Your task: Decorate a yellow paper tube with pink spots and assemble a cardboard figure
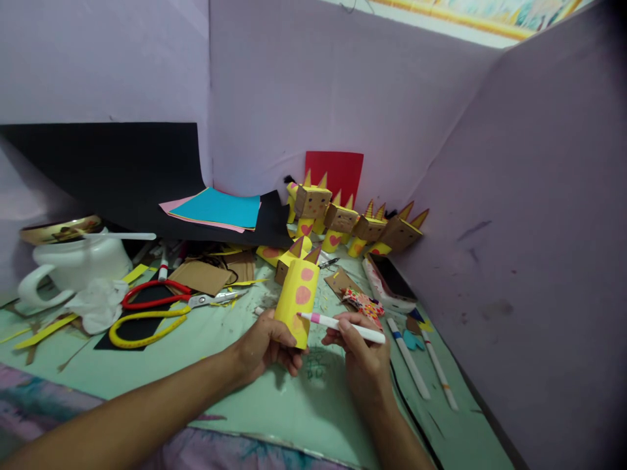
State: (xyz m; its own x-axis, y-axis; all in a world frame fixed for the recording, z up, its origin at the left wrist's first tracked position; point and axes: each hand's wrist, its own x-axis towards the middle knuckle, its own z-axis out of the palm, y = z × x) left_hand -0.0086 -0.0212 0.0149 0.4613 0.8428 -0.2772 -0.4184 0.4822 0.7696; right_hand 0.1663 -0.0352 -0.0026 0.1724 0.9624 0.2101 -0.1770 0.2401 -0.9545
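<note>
My left hand (269, 346) grips the lower end of a yellow paper tube (297, 294), which leans a little and bears several pink spots down its side. A brown cardboard head with two pointed horns shows behind the tube's top. My right hand (362, 343) holds a white marker (347, 326) with a pink band, its tip at the lowest spot on the tube. Just behind stand several finished-looking yellow tube giraffes (313, 202) with cardboard faces and horns.
Scissors (196, 300) with red and yellow handles lie at left, beside a white mug (78, 261). Blue paper (220, 207) tops a stack on black card (122, 170). A phone (392, 277) rests at right near capped markers (409, 359). Lilac walls (539, 228) enclose the table.
</note>
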